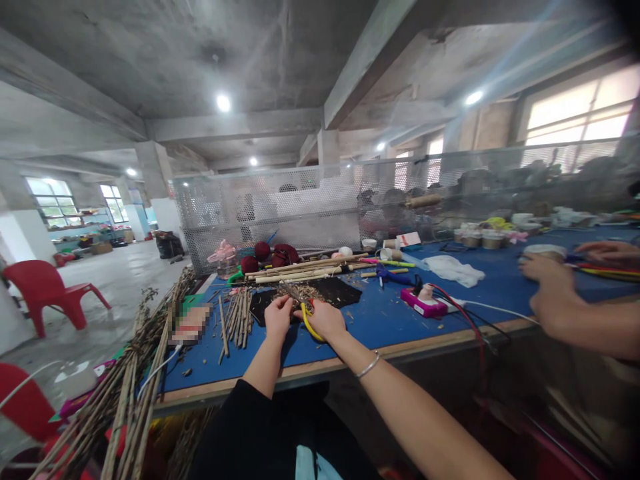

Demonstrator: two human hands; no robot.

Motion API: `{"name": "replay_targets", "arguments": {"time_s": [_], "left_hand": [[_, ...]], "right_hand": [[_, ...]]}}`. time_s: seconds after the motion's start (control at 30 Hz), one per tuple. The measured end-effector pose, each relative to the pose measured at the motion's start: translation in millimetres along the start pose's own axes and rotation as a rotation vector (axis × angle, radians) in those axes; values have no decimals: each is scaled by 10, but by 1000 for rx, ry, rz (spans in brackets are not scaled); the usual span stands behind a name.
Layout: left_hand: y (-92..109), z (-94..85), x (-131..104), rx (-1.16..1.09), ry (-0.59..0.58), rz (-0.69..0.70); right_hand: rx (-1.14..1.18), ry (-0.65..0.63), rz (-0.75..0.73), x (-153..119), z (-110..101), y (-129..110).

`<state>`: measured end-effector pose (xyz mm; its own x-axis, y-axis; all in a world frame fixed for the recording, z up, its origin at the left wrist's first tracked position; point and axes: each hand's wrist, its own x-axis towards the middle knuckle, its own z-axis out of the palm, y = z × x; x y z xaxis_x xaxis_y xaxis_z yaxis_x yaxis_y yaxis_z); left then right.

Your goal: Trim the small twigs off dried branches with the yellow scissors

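Observation:
My right hand (326, 321) is wrapped around the yellow handles of a pair of scissors (311, 325). Their blades reach forward and left over a black cloth (337, 293) strewn with small brown chips. Close beside the blades, my left hand (279, 316) is closed in a pinch; whatever sits between its fingertips is too small to make out. A row of short cut twigs (241, 317) lies on the blue tabletop, left of my left hand. Beyond the cloth lie longer pale sticks (295, 272).
A bundle of long dry stems (135, 373) leans along the table's left edge. A purple power strip (424, 303) with cables lies right of the cloth. At far right, a co-worker's hands (545, 270) are over the table. A perforated metal screen (270, 207) stands behind.

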<state>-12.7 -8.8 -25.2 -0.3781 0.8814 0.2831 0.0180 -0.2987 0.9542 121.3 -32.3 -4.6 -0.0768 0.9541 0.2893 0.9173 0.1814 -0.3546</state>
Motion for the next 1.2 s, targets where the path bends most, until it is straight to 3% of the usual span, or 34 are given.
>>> {"name": "replay_targets", "arguments": {"time_s": [0.3, 0.63, 0.87, 1.2], "left_hand": [[6, 6, 3, -112, 30, -65], [57, -2, -43, -52, 3, -32], [123, 23, -87, -88, 7, -23], [64, 22, -40, -123, 44, -59]], "right_hand": [[-33, 139, -70, 1, 45, 17], [-43, 145, -134, 23, 64, 44], [0, 65, -113, 47, 44, 52], [-23, -4, -49, 30, 20, 14]]}}
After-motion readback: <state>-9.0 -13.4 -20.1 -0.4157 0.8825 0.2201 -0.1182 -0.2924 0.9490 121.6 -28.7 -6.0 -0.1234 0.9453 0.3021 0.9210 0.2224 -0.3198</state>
